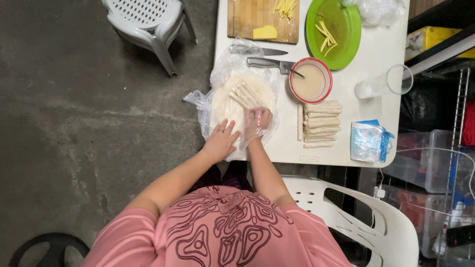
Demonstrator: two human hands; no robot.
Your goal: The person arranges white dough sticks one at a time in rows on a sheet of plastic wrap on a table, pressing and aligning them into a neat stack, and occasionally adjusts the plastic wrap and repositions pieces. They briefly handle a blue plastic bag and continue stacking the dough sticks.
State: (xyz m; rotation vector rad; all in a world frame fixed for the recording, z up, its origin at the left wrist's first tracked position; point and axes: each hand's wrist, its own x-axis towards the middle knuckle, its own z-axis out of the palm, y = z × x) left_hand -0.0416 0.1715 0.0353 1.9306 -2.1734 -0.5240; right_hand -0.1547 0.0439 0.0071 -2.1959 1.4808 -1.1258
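A stack of round pale wrappers (227, 101) lies on a clear plastic bag (200, 106) at the near left of the white table (378, 54). Several rolled sticks (246, 95) rest on top of the stack. My left hand (221, 140), bare with a ring, presses flat on the near edge of the wrappers. My right hand (256, 122) wears a thin clear plastic glove and pinches at the top wrapper near the stack's near right edge.
A pile of finished rolls (320, 123) lies right of the stack. Behind stand a red-rimmed bowl of pale paste (310, 80), two knives (269, 63), a cutting board with cheese (262, 20), a green plate (336, 30), a glass (385, 82), a blue packet (368, 141). White chairs stand at the far left and near right.
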